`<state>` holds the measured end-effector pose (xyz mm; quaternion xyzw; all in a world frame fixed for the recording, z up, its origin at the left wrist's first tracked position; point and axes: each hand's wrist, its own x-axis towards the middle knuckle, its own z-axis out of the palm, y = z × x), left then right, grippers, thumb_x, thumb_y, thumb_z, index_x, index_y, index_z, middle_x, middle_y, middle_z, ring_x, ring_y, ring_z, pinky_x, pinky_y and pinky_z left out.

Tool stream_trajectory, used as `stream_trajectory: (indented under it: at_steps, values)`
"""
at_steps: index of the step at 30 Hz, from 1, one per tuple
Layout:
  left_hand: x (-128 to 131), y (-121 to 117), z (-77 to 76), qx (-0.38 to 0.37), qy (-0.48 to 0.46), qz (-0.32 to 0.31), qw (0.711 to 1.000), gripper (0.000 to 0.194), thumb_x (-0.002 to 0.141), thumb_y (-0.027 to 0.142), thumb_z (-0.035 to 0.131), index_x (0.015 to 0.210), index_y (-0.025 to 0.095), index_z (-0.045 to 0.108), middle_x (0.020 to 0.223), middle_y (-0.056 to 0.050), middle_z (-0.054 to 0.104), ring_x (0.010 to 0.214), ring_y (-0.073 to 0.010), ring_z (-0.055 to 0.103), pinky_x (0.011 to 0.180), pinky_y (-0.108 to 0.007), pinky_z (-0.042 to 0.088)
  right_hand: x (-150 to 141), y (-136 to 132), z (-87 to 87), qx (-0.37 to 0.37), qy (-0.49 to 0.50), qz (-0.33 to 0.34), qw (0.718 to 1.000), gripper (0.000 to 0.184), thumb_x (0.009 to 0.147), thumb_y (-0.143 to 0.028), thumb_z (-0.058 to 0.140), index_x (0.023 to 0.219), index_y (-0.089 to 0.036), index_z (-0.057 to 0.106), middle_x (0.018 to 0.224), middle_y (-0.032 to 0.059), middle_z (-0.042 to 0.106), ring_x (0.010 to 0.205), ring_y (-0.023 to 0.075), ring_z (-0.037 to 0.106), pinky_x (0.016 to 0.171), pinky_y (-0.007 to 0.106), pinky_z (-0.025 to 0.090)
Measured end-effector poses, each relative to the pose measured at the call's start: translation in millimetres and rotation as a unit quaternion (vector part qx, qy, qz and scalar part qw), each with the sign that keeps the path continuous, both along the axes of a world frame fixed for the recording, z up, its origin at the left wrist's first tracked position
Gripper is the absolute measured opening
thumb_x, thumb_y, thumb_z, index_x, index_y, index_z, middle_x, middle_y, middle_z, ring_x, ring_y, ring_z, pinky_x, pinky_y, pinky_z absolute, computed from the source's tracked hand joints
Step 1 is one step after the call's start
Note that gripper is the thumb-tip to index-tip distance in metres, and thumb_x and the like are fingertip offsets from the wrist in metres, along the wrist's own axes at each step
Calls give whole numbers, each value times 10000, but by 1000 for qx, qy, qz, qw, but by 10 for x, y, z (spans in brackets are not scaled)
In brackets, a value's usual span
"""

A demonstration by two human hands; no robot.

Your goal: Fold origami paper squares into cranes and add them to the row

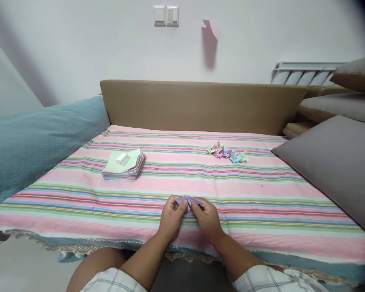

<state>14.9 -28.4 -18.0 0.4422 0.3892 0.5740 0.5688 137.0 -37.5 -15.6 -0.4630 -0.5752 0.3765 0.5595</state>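
A purple folded-paper crane (188, 199) is held between my two hands, just above the striped cloth (176, 174). My left hand (172, 215) pinches its left side with thumb and fingers. On the other side, my right hand (207, 217) pinches the right part, both thumbs near the middle. The crane's pointed wings stick out to either side, and its lower part is partly hidden by the thumbs. Farther off to the right, several small paper cranes (226, 153) in green, pink, purple and blue sit in a cluster.
A stack of coloured paper sheets (123, 172) lies at the left, a small white block (122, 159) on top. A blue-covered armrest (48, 134) borders the left, grey cushions (334, 162) the right. Behind stands a brown backrest (200, 105).
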Motion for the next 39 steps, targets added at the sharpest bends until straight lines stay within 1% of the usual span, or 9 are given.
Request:
stream_trajectory:
  at_steps: [4, 8, 12, 16, 20, 24, 31, 35, 39]
  values:
    - [-12, -2, -31, 2, 24, 13, 1000, 280, 737, 427, 649, 798, 157, 609, 697, -2, 597, 657, -123, 526, 656, -242, 425, -42, -17, 10, -56, 53, 2, 997, 268, 792, -438, 561, 795, -180, 635, 613, 6, 598, 548, 141, 536, 543, 260, 448]
    - [-21, -7, -5, 22, 34, 10, 999, 276, 694, 415, 687, 809, 168, 644, 754, -18, 614, 716, -149, 545, 697, -259, 435, -52, -4, -9, -85, 78, 14, 993, 308, 771, -493, 575, 763, -185, 570, 587, -14, 565, 500, 119, 493, 499, 244, 430]
    - [-22, -1, -2, 20, 22, 14, 999, 285, 660, 408, 711, 811, 174, 647, 794, -19, 621, 753, -157, 552, 717, -263, 431, -52, 9, -37, -70, 68, 12, 995, 327, 802, -510, 536, 743, -188, 544, 539, -36, 508, 473, 109, 454, 470, 231, 393]
    - [-27, -6, -10, 3, 27, 4, 1000, 264, 701, 413, 678, 763, 165, 612, 700, 2, 594, 685, -138, 527, 685, -254, 411, -71, -14, -5, -44, 32, 2, 999, 309, 830, -480, 506, 725, -193, 550, 581, -20, 550, 514, 120, 489, 503, 235, 393]
    - [-30, -21, 29, 21, 55, -3, 998, 315, 743, 456, 624, 654, 169, 530, 618, 26, 499, 604, -114, 452, 604, -228, 372, -86, -36, 30, -25, 10, 5, 1000, 291, 840, -449, 498, 717, -191, 553, 618, -7, 574, 578, 135, 526, 570, 244, 414]
    - [-23, -29, 62, 41, 110, -3, 993, 359, 793, 496, 544, 634, 177, 511, 600, 31, 449, 590, -116, 415, 593, -233, 357, -84, -35, 1, -22, 7, 7, 1000, 285, 843, -442, 499, 731, -187, 557, 628, -8, 561, 592, 133, 518, 582, 243, 411]
    - [-21, -57, 79, 65, 168, 5, 984, 369, 823, 505, 485, 632, 194, 537, 592, 9, 517, 593, -146, 477, 601, -257, 383, -97, -16, -59, -90, 56, 39, 994, 328, 838, -500, 487, 725, -192, 496, 505, -56, 441, 445, 99, 402, 442, 222, 330]
    - [-27, -73, 89, 70, 167, 3, 983, 349, 813, 496, 506, 640, 192, 518, 593, 19, 522, 597, -143, 498, 613, -255, 395, -109, -11, -46, -75, 36, 40, 996, 349, 854, -504, 453, 685, -199, 463, 486, -60, 427, 454, 100, 408, 469, 225, 337]
    - [-34, -71, 114, 51, 143, -38, 988, 344, 792, 513, 521, 673, 191, 509, 575, 30, 539, 563, -137, 505, 594, -252, 397, -129, -24, -29, -54, -1, 32, 998, 371, 876, -499, 399, 645, -210, 429, 486, -61, 403, 469, 106, 402, 494, 232, 335]
